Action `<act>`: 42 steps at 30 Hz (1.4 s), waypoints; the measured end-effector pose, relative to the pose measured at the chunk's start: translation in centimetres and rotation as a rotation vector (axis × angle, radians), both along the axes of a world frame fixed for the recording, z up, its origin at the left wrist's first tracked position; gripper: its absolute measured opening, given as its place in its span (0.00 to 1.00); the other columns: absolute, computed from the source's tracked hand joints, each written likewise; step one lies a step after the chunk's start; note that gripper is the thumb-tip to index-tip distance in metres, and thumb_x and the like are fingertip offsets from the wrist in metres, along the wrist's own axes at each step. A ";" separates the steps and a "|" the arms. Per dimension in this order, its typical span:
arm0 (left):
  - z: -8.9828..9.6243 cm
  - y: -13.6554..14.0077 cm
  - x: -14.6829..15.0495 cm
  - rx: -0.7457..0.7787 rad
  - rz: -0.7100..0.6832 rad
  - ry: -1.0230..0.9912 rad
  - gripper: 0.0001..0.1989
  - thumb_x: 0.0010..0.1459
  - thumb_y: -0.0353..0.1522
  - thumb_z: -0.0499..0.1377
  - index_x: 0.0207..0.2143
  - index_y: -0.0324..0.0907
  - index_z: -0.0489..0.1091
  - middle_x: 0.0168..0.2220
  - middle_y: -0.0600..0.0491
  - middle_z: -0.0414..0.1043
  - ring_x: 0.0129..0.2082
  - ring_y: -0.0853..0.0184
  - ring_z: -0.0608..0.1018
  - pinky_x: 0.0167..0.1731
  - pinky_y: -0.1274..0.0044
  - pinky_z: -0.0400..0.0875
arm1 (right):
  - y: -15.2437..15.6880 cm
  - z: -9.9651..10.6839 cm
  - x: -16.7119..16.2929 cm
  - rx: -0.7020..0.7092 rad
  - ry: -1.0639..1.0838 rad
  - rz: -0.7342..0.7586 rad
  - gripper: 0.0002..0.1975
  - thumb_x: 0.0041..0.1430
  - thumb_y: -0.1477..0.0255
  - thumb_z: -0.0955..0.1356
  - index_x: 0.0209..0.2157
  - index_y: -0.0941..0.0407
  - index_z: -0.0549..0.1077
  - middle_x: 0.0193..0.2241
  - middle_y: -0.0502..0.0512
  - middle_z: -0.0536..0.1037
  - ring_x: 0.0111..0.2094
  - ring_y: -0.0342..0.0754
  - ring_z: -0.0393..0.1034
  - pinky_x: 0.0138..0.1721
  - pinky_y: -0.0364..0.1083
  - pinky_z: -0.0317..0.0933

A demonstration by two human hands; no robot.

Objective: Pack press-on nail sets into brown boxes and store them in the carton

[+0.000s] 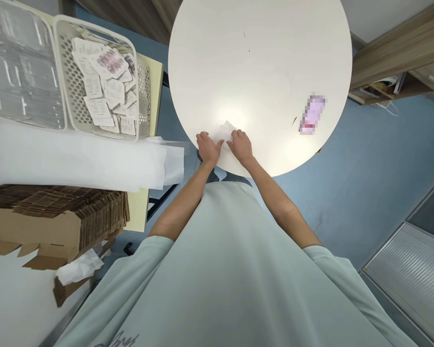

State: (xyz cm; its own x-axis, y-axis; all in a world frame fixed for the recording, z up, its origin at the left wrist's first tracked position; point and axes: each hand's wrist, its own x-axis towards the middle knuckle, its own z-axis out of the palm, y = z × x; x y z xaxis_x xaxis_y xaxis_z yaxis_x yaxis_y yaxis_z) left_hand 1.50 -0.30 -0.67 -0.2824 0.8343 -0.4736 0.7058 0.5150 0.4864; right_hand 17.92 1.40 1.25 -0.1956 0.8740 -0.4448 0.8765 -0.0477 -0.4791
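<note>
Round white bench (263,53) above blue floor (368,144). Left fingers (203,135) curled, thumb spread; right fingers (240,133) bunched at edge of thin white piece (227,127); cannot tell whether pinching. Piece near bench's front edge, between thumbs. Apparently at spreading or folding step; next move likely calling for light, even pressure. Lower part hard to separate from white bench under glare; material unclear. Farther right, pink object (312,114), details pixelated away. Left, basket (71,91) of printed cards (111,91); clear containers (39,72) cut off at left.
</note>
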 end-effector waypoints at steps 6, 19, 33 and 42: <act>0.8 -0.6 -0.4 -0.116 0.097 -0.125 0.18 0.71 0.40 0.67 0.58 0.46 0.69 0.53 0.41 0.82 0.58 0.47 0.84 0.63 0.53 0.79 | -1.6 -0.6 0.6 -0.149 0.059 -0.242 0.10 0.80 0.61 0.69 0.46 0.53 0.77 0.42 0.62 0.86 0.46 0.61 0.83 0.53 0.60 0.78; 1.5 2.1 -4.8 -0.107 -0.124 -0.203 0.18 0.66 0.30 0.71 0.55 0.46 0.73 0.58 0.43 0.79 0.52 0.53 0.84 0.60 0.58 0.79 | -2.0 -1.0 -5.3 -0.070 0.092 -0.527 0.12 0.77 0.58 0.67 0.39 0.49 0.70 0.42 0.61 0.84 0.45 0.58 0.79 0.51 0.57 0.76; 3.3 5.7 -11.7 -0.076 -0.142 -0.071 0.10 0.71 0.30 0.65 0.53 0.46 0.77 0.57 0.42 0.74 0.55 0.51 0.80 0.57 0.60 0.76 | 3.8 0.8 -12.9 -0.135 0.194 -0.474 0.09 0.75 0.68 0.71 0.40 0.50 0.68 0.41 0.56 0.81 0.44 0.53 0.74 0.51 0.52 0.69; 5.0 1.9 -11.5 0.030 -0.186 -0.088 0.20 0.71 0.34 0.62 0.64 0.43 0.78 0.57 0.39 0.75 0.61 0.46 0.77 0.65 0.57 0.74 | 0.9 5.1 -6.5 -0.108 0.237 -0.449 0.07 0.74 0.64 0.70 0.42 0.52 0.74 0.38 0.54 0.82 0.41 0.53 0.76 0.50 0.52 0.71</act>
